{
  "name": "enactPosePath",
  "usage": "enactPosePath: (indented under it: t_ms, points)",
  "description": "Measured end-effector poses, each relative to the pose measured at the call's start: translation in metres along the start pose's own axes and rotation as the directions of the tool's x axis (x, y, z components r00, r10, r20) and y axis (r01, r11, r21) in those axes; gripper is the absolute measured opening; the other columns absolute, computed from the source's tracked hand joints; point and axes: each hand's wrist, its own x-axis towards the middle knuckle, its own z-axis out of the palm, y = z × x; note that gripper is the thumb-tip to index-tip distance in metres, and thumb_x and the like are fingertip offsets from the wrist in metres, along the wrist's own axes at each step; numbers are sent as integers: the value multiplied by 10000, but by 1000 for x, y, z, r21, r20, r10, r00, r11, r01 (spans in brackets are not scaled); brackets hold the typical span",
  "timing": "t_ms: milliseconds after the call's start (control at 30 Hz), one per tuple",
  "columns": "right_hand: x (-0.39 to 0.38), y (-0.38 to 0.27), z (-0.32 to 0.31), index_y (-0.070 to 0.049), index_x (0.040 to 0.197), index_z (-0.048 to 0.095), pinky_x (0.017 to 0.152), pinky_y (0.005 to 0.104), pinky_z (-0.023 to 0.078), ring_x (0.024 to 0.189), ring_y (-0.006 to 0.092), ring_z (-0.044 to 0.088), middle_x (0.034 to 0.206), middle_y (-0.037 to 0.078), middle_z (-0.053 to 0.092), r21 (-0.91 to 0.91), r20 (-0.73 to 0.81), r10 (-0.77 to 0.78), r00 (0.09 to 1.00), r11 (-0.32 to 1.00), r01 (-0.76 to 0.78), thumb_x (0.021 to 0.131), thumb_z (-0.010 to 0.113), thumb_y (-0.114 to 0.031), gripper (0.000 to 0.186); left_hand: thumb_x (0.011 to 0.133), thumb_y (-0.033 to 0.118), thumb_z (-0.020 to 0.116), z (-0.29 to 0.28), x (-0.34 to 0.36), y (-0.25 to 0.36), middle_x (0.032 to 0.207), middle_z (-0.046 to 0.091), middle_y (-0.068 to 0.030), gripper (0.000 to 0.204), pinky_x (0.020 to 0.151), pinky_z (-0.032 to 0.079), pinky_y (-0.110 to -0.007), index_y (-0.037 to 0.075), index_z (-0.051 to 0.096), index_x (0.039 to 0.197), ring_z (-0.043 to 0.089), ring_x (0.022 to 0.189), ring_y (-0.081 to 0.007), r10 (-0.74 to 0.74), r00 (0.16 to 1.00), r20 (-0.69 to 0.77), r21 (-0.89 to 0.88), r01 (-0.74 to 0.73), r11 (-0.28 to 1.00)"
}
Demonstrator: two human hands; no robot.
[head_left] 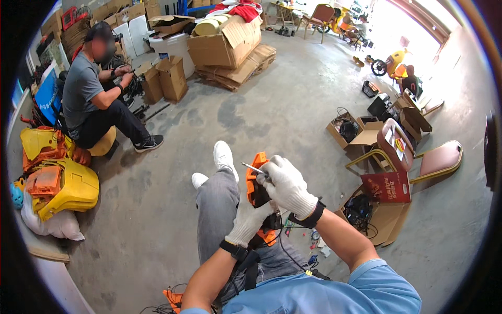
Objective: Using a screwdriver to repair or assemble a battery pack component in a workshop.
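Both my hands wear white knitted gloves and are over my lap. My left hand is closed round the lower end of an orange and black plastic part, which stands roughly upright above my thigh. In the fingers of my right hand is a slim screwdriver, its metal tip pointing left across the top of the part. A black cable hangs below my hands. Beneath them more orange plastic shows, partly hidden by my left hand.
To the left a person sits handling something dark, beside yellow and orange plastic shells. Cardboard boxes are stacked ahead. On the right are chairs and an open carton of black cables. Small parts lie near my right forearm.
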Motion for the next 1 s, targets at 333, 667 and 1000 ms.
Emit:
enactPosePath:
  t_ms: [333, 667, 1000]
  points:
    - [-7, -2, 13, -61, 1040, 711, 847, 457, 562, 944, 379, 673, 1007, 147, 652, 148, -217, -3, 976, 988, 36, 885, 774, -100, 172, 834, 127, 887, 1, -4, 9, 1308, 648, -66, 732, 1037, 563, -347, 56, 485, 1441, 658, 1208, -171, 99, 995, 21, 7, -99, 995]
    - [-5, -1, -9, -60, 1086, 737, 912, 455, 559, 1066, 371, 671, 1102, 144, 669, 138, -51, -12, 999, 990, 19, 907, 782, -177, 218, 834, 113, 888, -1, 0, -7, 1308, 651, -63, 737, 1017, 572, -334, 54, 483, 1446, 669, 1174, -165, 23, 1000, 15, -58, -22, 998]
    - [1, 1, -16, -75, 1087, 708, 913, 463, 547, 1091, 365, 632, 1079, 131, 631, 6, 39, -49, 998, 999, 49, 888, 767, -194, 239, 836, 85, 876, -3, -5, 2, 1318, 655, -63, 764, 1036, 557, -352, 39, 469, 1481, 654, 1198, -176, 8, 1000, 1, 37, -8, 999]
